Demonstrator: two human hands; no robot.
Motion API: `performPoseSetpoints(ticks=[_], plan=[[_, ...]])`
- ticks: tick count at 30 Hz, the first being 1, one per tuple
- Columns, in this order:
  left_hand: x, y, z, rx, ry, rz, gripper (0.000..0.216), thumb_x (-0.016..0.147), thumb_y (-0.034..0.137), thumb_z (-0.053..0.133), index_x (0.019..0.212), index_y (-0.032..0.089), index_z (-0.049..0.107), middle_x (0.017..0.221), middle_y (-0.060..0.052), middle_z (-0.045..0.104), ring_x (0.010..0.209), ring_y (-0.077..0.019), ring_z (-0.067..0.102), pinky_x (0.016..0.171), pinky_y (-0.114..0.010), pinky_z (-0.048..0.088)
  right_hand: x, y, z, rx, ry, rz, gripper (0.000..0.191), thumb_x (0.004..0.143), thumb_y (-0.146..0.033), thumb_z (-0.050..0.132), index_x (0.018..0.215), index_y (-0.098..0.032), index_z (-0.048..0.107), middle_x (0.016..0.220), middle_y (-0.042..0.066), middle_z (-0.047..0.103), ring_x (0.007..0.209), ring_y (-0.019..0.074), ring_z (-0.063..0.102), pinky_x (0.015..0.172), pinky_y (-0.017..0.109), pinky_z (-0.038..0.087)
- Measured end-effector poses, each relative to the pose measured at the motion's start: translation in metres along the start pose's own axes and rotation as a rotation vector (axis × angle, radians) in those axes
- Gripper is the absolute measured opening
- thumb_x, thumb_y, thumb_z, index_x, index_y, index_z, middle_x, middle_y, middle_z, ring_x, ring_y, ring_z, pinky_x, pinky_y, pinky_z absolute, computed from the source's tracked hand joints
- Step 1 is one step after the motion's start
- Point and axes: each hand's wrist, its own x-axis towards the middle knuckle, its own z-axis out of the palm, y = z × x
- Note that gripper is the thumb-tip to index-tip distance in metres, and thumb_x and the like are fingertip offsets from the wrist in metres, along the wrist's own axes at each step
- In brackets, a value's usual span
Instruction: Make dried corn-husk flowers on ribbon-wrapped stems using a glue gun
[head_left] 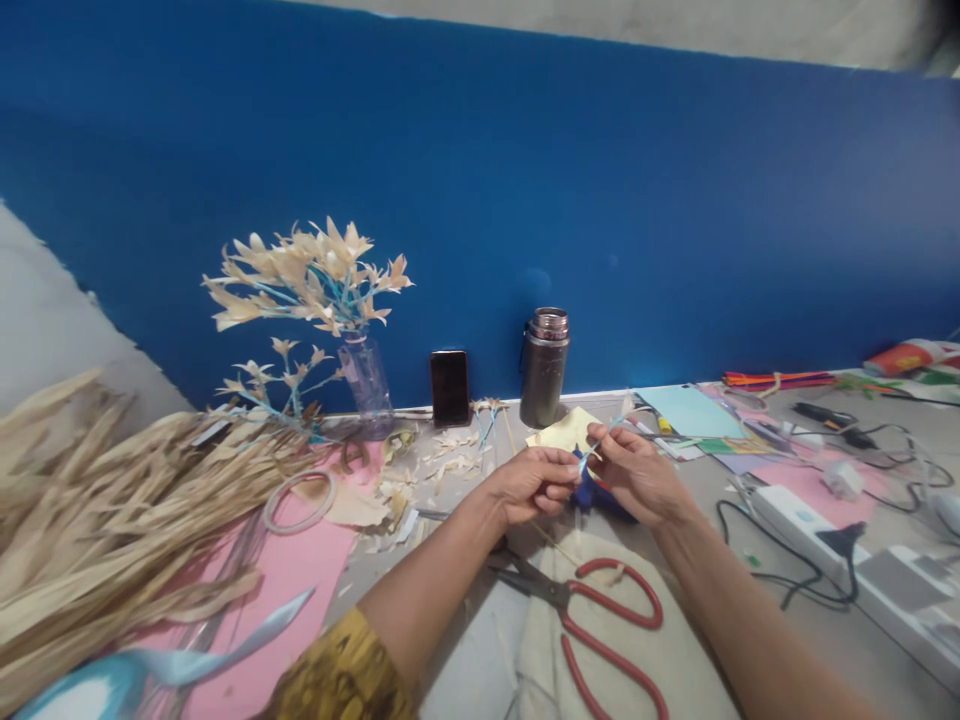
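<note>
My left hand [534,484] and my right hand [636,468] are raised over the table, close together, both pinching. Between their fingertips runs a thin stem with light blue ribbon [616,422] on it; its far end, by my right fingers, is too small to make out. Something dark blue [585,493] lies just behind and below the hands, partly covered by them. Nearer to me, scissors with red handles [616,590] rest on a beige cloth [679,650], blades pointing left. A pale yellow paper [561,432] lies behind my fingers.
Dried husks [97,510] are piled at left beside pink paper [300,580], a ring [268,512] and blue ribbon roll [90,690]. A vase [366,385] of husk flowers, phone [450,388] and flask [545,370] stand by the wall. A power strip [799,515] and cables lie right.
</note>
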Motion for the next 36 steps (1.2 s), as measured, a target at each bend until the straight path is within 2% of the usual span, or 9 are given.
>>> performPoseSetpoints(ticks=[3, 5, 10, 14, 17, 22, 28, 32, 36], plan=[[-0.002, 0.001, 0.001, 0.028, -0.055, -0.045, 0.028, 0.062, 0.015, 0.083, 0.076, 0.011, 0.059, 0.061, 0.004, 0.048, 0.042, 0.0006, 0.028, 0.042, -0.015, 0.009, -0.002, 0.0, 0.001, 0.03, -0.044, -0.002, 0.032, 0.06, -0.04, 0.093, 0.073, -0.024, 0.069, 0.088, -0.001, 0.062, 0.07, 0.0132, 0.053, 0.064, 0.028, 0.047], [-0.003, 0.001, 0.003, 0.054, -0.035, -0.051, 0.029, 0.059, 0.016, 0.083, 0.074, 0.012, 0.059, 0.059, 0.005, 0.048, 0.041, 0.0004, 0.027, 0.041, -0.016, 0.01, -0.001, 0.001, 0.0, 0.047, -0.072, 0.0, 0.03, 0.061, -0.038, 0.093, 0.072, -0.024, 0.069, 0.089, -0.001, 0.063, 0.075, 0.0141, 0.055, 0.067, 0.029, 0.047], [0.0, -0.004, 0.008, 0.17, 0.214, 0.104, 0.028, 0.054, 0.019, 0.08, 0.07, 0.015, 0.057, 0.052, 0.006, 0.049, 0.039, -0.0018, 0.028, 0.039, -0.017, 0.012, 0.002, 0.006, -0.006, -0.012, -0.054, 0.024, 0.031, 0.064, -0.043, 0.091, 0.082, -0.025, 0.074, 0.086, 0.001, 0.066, 0.071, 0.0151, 0.056, 0.064, 0.029, 0.049], [0.004, -0.008, 0.01, 0.235, 0.325, 0.177, 0.027, 0.054, 0.021, 0.079, 0.068, 0.016, 0.058, 0.048, 0.007, 0.048, 0.038, -0.0029, 0.03, 0.038, -0.017, 0.014, 0.006, 0.01, -0.011, -0.166, 0.032, 0.014, 0.032, 0.063, -0.044, 0.09, 0.076, -0.021, 0.072, 0.069, -0.001, 0.063, 0.054, 0.0109, 0.047, 0.05, 0.026, 0.038], [0.005, -0.008, 0.008, 0.236, 0.315, 0.173, 0.029, 0.053, 0.022, 0.082, 0.071, 0.014, 0.061, 0.051, 0.005, 0.052, 0.04, -0.0035, 0.036, 0.039, -0.017, 0.015, 0.007, 0.011, -0.012, -0.179, 0.068, -0.013, 0.034, 0.063, -0.043, 0.09, 0.064, -0.019, 0.066, 0.065, -0.002, 0.061, 0.053, 0.0093, 0.043, 0.048, 0.025, 0.033], [0.004, -0.004, 0.002, 0.166, 0.215, 0.08, 0.033, 0.054, 0.014, 0.084, 0.08, 0.01, 0.065, 0.054, 0.002, 0.056, 0.043, -0.0047, 0.042, 0.04, -0.017, 0.016, 0.008, 0.009, -0.01, -0.171, 0.073, -0.025, 0.037, 0.06, -0.044, 0.091, 0.062, -0.018, 0.065, 0.075, 0.001, 0.067, 0.055, 0.0087, 0.046, 0.049, 0.025, 0.033], [0.002, 0.001, -0.002, 0.112, 0.197, 0.042, 0.032, 0.056, 0.015, 0.082, 0.085, 0.009, 0.067, 0.069, -0.004, 0.064, 0.045, -0.0036, 0.046, 0.038, -0.016, 0.015, 0.007, 0.009, -0.009, -0.178, 0.061, -0.051, 0.039, 0.061, -0.047, 0.09, 0.061, -0.02, 0.063, 0.069, 0.0, 0.062, 0.056, 0.0096, 0.045, 0.05, 0.025, 0.035], [0.002, 0.0, -0.003, 0.146, 0.19, 0.041, 0.031, 0.058, 0.02, 0.082, 0.081, 0.01, 0.065, 0.071, -0.003, 0.064, 0.042, -0.0021, 0.043, 0.037, -0.015, 0.014, 0.008, 0.011, -0.009, -0.217, 0.058, -0.065, 0.041, 0.063, -0.05, 0.089, 0.061, -0.021, 0.06, 0.062, -0.003, 0.056, 0.054, 0.0093, 0.042, 0.049, 0.025, 0.034], [0.003, -0.001, -0.002, 0.17, 0.231, 0.028, 0.034, 0.056, 0.021, 0.085, 0.079, 0.014, 0.061, 0.061, 0.003, 0.057, 0.041, -0.0023, 0.039, 0.038, -0.015, 0.013, 0.011, 0.016, -0.01, -0.309, 0.059, -0.079, 0.045, 0.065, -0.055, 0.085, 0.06, -0.02, 0.056, 0.059, -0.003, 0.053, 0.052, 0.0087, 0.04, 0.048, 0.025, 0.032]])
